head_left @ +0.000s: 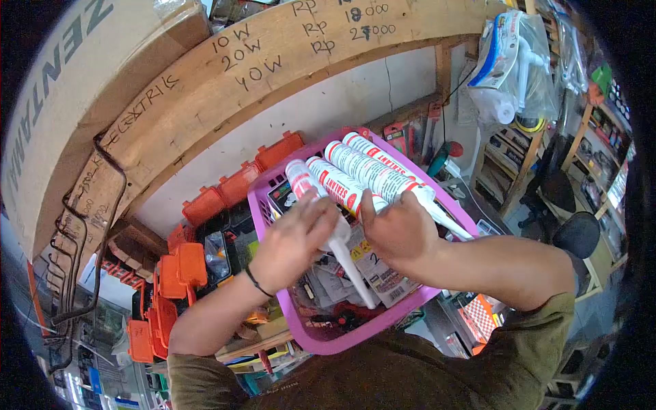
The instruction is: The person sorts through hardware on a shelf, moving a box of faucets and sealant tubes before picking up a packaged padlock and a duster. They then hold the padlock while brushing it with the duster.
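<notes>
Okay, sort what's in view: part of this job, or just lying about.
Part of the job, it seems:
- tube in the left hand
- sealant tubes under the right hand
- pink basket

Apparently just about:
- orange cases
- cardboard box
- hanging plastic bag

Left hand [295, 236] curled, right hand [402, 236] with fingers bent, forearms [217, 311] angled inward

"SEALANT" on tubes [336, 184]; "ZENTAMA" on carton [72, 82]; "10W, 20W, 40W" on beam [290, 51].
</notes>
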